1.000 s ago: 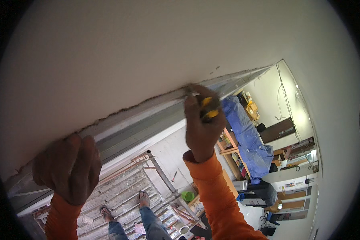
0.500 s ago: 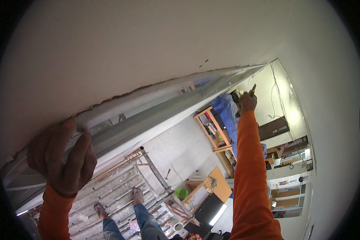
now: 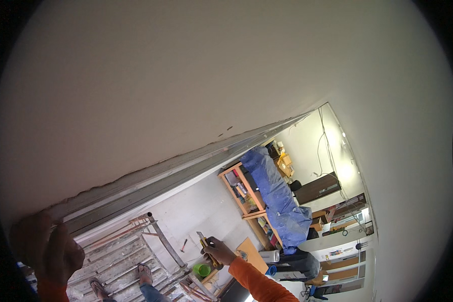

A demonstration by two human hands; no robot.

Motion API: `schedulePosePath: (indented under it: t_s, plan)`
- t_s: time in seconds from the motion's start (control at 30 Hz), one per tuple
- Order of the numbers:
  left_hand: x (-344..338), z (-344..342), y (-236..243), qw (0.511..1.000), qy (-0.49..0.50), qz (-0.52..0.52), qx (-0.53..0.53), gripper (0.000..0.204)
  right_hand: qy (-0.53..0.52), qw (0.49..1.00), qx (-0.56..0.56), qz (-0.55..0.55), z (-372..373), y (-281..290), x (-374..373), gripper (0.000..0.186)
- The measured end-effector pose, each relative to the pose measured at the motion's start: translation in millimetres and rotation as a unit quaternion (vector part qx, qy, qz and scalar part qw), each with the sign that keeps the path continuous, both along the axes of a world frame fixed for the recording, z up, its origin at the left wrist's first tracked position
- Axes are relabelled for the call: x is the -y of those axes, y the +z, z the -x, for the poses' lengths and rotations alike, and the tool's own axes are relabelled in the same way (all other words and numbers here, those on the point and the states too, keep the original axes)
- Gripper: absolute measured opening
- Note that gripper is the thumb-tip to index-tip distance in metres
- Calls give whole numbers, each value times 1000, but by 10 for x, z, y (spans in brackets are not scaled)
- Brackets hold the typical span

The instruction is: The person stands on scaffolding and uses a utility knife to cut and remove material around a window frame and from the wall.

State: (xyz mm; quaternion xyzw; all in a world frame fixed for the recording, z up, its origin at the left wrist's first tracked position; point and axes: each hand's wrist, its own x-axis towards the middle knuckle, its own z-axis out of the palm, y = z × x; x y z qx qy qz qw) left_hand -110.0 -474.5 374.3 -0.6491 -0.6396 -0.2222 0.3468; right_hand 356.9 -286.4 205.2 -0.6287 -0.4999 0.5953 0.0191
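My left hand (image 3: 50,246) is up at the near end of a long grey window frame (image 3: 151,194) set below a pale wall or ceiling surface (image 3: 186,100). Its fingers are curled and pressed together at the frame's edge; shadow and blur hide what they grip. Lower and to the right, my right hand (image 3: 219,252) is closed around a yellow and black utility knife (image 3: 212,256). The knife's blade is out and points up and away, apart from the frame. A ragged dark gap runs along the frame's upper edge.
My feet stand in flip-flops on a paint-stained scaffold platform (image 3: 121,261) with a metal rail (image 3: 165,239). Below are a hammer (image 3: 184,245), a green bucket (image 3: 202,270) and wooden shelves (image 3: 254,194) beside a blue tarp (image 3: 272,186). Loose cables (image 3: 323,136) hang at the far wall.
My right hand has come down and back from the far end of the frame with the utility knife. My left hand stays at the frame's near end while the view has shifted.
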Motion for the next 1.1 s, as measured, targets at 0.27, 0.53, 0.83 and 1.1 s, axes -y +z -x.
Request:
schedulePosePath:
  t_s: [0.27,0.53,0.83,1.1]
  plan:
    - [-250,-96,306,997,36,-49,-44,25,13,998,41,53,453,95,-303,28]
    - [-152,252,26,985,-1,-134,-104,15,181,922,-331,-86,1393,1206,-298,43]
    - [315,217,-487,977,-156,-92,111,16,223,889,-236,-322,2170,2376,479,51]
    - [993,340,-1058,936,-89,-35,339,18,371,704,-82,-600,2352,2590,718,63]
